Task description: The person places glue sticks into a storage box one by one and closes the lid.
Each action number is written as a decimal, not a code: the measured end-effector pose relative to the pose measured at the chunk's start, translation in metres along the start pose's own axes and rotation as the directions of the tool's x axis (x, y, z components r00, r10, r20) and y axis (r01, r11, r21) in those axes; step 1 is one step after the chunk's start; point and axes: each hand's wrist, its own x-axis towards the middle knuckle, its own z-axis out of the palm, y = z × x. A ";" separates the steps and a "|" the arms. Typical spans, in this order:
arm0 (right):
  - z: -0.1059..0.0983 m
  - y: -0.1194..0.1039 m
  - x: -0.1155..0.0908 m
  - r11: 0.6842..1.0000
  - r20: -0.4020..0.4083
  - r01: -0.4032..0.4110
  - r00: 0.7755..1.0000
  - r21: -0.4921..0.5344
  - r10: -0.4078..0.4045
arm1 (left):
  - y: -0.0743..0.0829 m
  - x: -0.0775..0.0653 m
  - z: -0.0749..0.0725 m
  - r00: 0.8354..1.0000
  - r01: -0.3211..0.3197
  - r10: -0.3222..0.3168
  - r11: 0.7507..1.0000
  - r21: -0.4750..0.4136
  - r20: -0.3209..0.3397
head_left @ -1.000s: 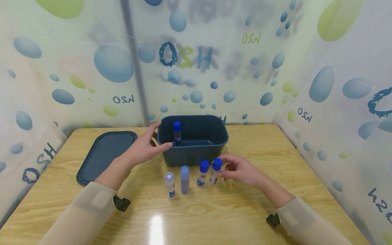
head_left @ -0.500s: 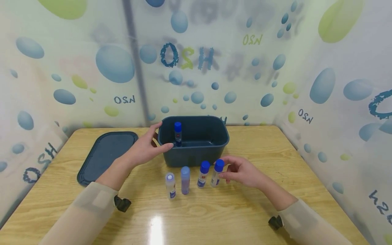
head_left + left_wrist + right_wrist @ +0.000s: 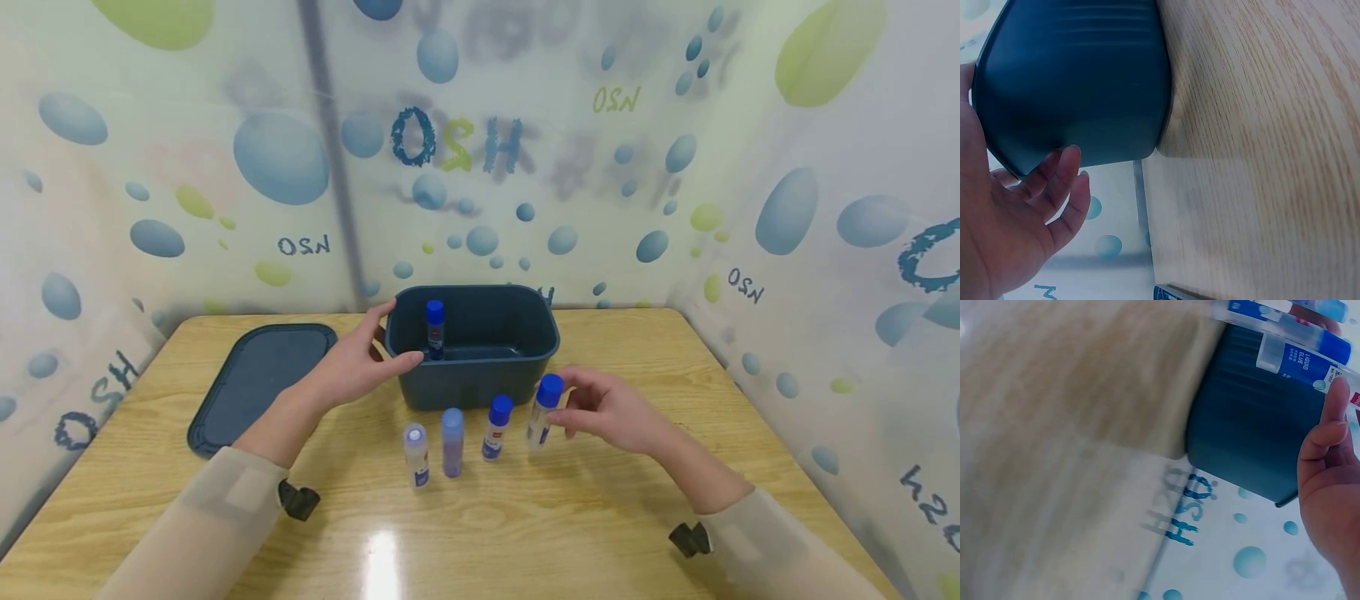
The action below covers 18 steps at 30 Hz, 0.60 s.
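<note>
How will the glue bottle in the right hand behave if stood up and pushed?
The bottle probably tips easily, being tall and narrow. On its side it would likely roll; the body looks round. See-through, smooth walls suggest fairly stiff plastic, perhaps slippery.

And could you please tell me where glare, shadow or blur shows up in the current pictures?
Head view: bright glare on the table near the bottom edge, and a soft-looking lower end on the glue bottle in the right hand; left wrist view: a soft shadow beside the container; right wrist view: the table badly smeared, though the bottle's "LIQUID GLUE" lettering is readable.
</note>
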 end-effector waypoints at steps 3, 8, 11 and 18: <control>-0.003 -0.008 0.000 1.000 -0.008 0.021 1.000 0.004 -0.021 | -0.001 0.000 0.000 1.000 0.002 -0.002 1.000 0.000 -0.001; -0.010 -0.019 0.002 0.998 -0.030 0.066 0.997 -0.007 -0.066 | -0.001 0.000 0.000 1.000 0.000 0.000 1.000 0.003 -0.004; -0.013 -0.025 0.004 0.996 -0.044 0.090 0.995 -0.012 -0.090 | 0.000 0.000 0.000 1.000 -0.002 0.002 1.000 0.004 -0.004; -0.019 -0.037 0.013 0.992 -0.091 0.113 0.989 -0.058 -0.118 | -0.001 0.002 0.000 1.000 0.003 -0.003 1.000 0.008 0.003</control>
